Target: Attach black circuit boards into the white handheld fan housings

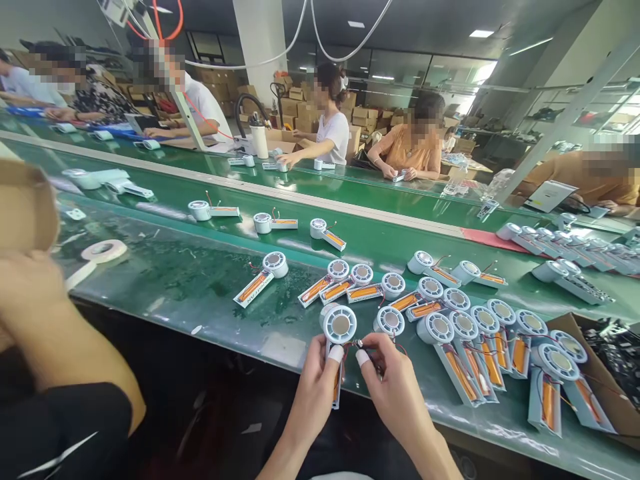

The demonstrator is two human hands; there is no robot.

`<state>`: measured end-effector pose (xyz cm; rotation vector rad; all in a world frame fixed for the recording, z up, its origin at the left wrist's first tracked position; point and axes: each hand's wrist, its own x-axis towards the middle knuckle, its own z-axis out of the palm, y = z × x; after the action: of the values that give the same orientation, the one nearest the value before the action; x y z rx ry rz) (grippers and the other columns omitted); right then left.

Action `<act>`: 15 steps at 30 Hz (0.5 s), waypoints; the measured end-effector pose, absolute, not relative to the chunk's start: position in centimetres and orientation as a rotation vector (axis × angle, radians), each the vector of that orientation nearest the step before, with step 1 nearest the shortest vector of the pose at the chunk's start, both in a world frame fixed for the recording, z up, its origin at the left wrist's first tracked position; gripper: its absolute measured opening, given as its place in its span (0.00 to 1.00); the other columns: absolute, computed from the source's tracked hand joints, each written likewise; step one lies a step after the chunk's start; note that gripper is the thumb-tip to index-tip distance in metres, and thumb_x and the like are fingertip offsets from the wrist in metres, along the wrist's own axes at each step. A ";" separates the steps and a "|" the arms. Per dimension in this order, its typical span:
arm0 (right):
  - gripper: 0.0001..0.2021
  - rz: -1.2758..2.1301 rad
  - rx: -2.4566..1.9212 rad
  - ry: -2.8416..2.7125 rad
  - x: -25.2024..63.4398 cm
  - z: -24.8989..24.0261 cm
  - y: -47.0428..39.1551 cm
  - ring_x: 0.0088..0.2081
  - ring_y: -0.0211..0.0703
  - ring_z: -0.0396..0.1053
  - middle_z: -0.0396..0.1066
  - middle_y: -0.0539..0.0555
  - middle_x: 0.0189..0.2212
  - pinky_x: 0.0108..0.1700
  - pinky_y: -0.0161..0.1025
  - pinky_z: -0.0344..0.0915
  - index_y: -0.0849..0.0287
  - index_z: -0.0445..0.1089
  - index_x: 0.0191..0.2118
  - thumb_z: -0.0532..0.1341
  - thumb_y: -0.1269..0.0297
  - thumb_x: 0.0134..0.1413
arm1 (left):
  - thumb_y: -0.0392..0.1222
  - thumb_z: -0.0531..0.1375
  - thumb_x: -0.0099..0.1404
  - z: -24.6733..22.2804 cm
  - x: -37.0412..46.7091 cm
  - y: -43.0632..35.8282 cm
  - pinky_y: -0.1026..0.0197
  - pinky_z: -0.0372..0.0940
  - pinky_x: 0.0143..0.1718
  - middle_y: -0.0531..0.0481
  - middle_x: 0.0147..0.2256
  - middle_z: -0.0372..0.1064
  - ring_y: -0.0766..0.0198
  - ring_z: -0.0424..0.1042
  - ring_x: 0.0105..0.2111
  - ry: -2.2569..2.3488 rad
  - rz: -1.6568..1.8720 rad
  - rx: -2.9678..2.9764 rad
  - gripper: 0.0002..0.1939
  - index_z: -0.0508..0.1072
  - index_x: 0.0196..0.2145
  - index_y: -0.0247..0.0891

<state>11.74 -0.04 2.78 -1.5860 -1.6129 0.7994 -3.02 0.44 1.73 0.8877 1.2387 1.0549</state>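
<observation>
My left hand [316, 375] is wrapped round the handle of a pale blue handheld fan [341, 325], its round head facing up. My right hand [393, 379] pinches a small dark part [358, 343] at the ends of the fan's thin wires, just right of the handle. Fingers hide most of that part. White covers sit on both thumbs. Close behind my right hand lies another fan [389, 323]. To the right stand several fans [463, 325] in a cluster, their open handles showing orange inserts and red wires.
A cardboard box [575, 327] of small black parts stands at the right edge. Nearby on the left are a co-worker's arm [90, 350] and a tape roll [104, 251]. Beyond the bench, a green conveyor [220, 240] carries spaced fans, with several people seated across it.
</observation>
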 end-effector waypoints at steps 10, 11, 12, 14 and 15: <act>0.09 0.909 -1.282 -2.247 12.1 6.9 -0.7 0.23 0.38 0.58 0.67 0.48 0.22 0.28 0.36 0.48 0.56 0.69 0.28 0.64 0.63 0.59 | 0.45 0.57 0.64 3.3 -2.9 0.3 0.65 0.59 0.32 0.56 0.29 0.63 0.64 0.62 0.29 1.232 1.041 0.909 0.05 0.67 0.35 0.43; 0.11 1.001 -1.242 -2.203 12.0 6.9 -0.5 0.24 0.38 0.57 0.66 0.48 0.22 0.28 0.36 0.49 0.56 0.69 0.27 0.63 0.62 0.60 | 0.44 0.57 0.63 3.5 -2.9 0.4 0.66 0.58 0.30 0.57 0.29 0.64 0.65 0.61 0.28 1.208 1.020 0.877 0.04 0.67 0.34 0.43; 0.13 1.104 -1.217 -2.144 11.9 6.9 -0.2 0.25 0.37 0.57 0.65 0.48 0.23 0.29 0.35 0.50 0.57 0.69 0.26 0.61 0.61 0.63 | 0.44 0.57 0.63 3.6 -2.9 0.4 0.66 0.57 0.28 0.57 0.29 0.64 0.66 0.60 0.27 1.177 1.009 0.836 0.04 0.67 0.33 0.42; 0.17 1.316 -1.193 -1.971 11.6 6.4 0.1 0.25 0.36 0.56 0.63 0.47 0.22 0.30 0.35 0.51 0.58 0.69 0.26 0.58 0.56 0.67 | 0.45 0.56 0.64 3.4 -2.9 0.5 0.67 0.56 0.25 0.57 0.28 0.63 0.68 0.59 0.25 1.092 1.006 0.751 0.06 0.67 0.32 0.41; 0.19 1.397 -1.190 -1.869 11.4 6.1 0.2 0.25 0.36 0.55 0.61 0.46 0.21 0.30 0.34 0.51 0.58 0.69 0.26 0.58 0.54 0.67 | 0.45 0.55 0.64 3.2 -2.9 0.5 0.67 0.56 0.24 0.57 0.27 0.62 0.68 0.59 0.24 1.040 1.009 0.715 0.07 0.67 0.32 0.41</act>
<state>11.45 0.16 6.10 -1.1903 -1.8694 1.3971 -2.94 0.51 3.24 0.7147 1.0398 1.0088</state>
